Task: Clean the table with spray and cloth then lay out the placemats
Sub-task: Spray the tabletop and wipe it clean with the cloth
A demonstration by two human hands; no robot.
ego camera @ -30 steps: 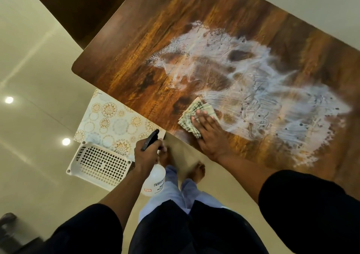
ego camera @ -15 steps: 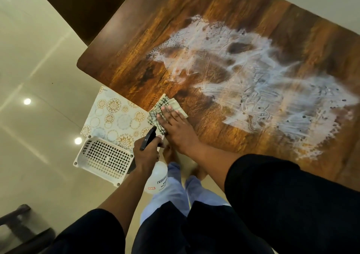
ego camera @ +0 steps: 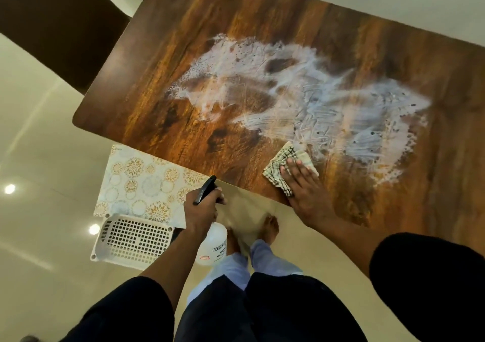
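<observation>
Plainly, there were two hands, one cloth, one spray bottle, one basket and at least one placemat in view. The right hand (ego camera: 305, 184) lay flat with fingers spread, pressing the folded checked cloth (ego camera: 283, 169) against the desk (ego camera: 236, 39) near its near edge, the cloth poking out beyond the fingertips and touching the lower fringe of the white foam smear (ego camera: 315, 100). The left hand (ego camera: 200, 210) was clenched around the neck of the spray bottle (ego camera: 212, 244), held off the desk just below that near edge, its black trigger head pointing up toward the desk and its white body hanging over the floor. The two hands were apart, the bottle to the left of the cloth. The foam spread in streaks across the middle of the dark wood-grain desk. Beneath the desk's near left corner a patterned placemat (ego camera: 141, 184) lay on the glossy cream floor (ego camera: 39, 144), with a white perforated basket (ego camera: 132, 238) overlapping its near end. Bare feet stood on the floor by the bottle.
</observation>
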